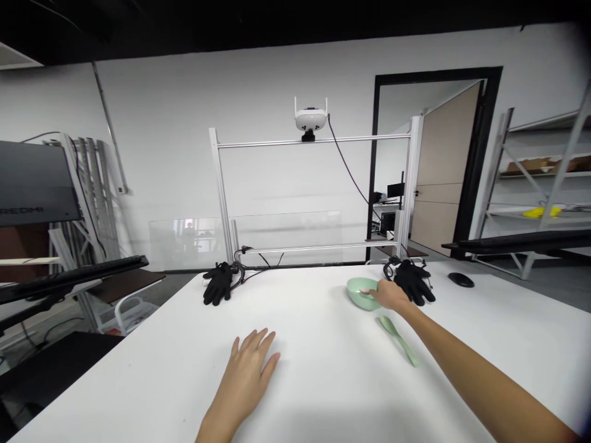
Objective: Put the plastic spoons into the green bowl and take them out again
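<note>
A light green bowl [356, 300] stands upright on the white table [305, 344], right of the middle. My right hand [390, 295] is closed at the bowl's right rim, with a finger reaching inside it; the thumb and the other fingers are mostly hidden. A small pinkish patch shows at that fingertip, and I cannot make out whether it is more than the finger. Below the bowl, a pale green spoon [398, 340] lies slanted on the table, close to my right forearm. My left hand [249, 370] rests low over the table at the left, fingers spread and holding nothing.
Black gloves with cables lie at the back left [218, 284] and back right [412, 282]. A black mouse [460, 280] sits farther right. Behind the table rises a metal frame [314, 143] carrying a white camera-like device [311, 119]. Keyboards [78, 277] jut in from both sides.
</note>
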`<state>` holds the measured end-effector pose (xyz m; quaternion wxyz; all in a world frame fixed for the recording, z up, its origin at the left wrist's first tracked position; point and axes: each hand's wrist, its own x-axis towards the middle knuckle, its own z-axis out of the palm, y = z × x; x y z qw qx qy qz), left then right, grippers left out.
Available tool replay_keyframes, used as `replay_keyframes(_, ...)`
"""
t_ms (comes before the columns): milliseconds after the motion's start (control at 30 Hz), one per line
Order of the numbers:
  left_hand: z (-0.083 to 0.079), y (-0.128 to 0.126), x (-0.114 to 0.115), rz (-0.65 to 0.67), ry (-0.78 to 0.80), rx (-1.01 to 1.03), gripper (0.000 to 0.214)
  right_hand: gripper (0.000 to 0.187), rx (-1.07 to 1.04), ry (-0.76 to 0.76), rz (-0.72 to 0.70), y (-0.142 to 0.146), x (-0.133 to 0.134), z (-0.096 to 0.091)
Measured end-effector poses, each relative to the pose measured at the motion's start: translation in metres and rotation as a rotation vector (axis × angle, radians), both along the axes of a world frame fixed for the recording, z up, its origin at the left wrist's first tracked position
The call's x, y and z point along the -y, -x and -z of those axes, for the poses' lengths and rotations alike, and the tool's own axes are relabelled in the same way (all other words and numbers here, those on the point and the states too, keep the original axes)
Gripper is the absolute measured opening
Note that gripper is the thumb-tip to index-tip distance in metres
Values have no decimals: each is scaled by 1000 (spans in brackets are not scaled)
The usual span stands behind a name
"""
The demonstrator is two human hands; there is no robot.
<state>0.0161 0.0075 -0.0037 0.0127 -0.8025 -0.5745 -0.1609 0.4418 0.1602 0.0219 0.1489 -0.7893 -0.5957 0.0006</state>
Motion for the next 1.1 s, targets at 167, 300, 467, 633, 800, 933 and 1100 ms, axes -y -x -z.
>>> replay_keyframes(167, 1, -2, 2, 2, 12, -15, 53, 49, -32, -10, -30, -7, 36, -18)
replay_keyframes(300, 0, -3, 3, 10, 3, -9, 52, 47, -33, -91, -43, -11, 74, -18)
replay_keyframes(467, 1, -3, 2, 20, -14, -4, 52, 44, -33, -88, -24, -17, 114, 5)
replay_keyframes(633, 4, -4, 1, 30, -38, 3, 51, 41, -32, -15, 3, -25, 133, 33)
replay_keyframes(800, 4, -4, 2, 32, -27, -2, 53, 42, -45, 52, 40, -28, 138, 44)
replay_keyframes(933, 2, -5, 4, 24, -17, -8, 53, 42, -58, 68, 46, -26, 139, 46)
replay_keyframes(1100, 2, -7, 4, 29, -23, -8, 52, 43, -39, 62, 35, -13, 141, 47)
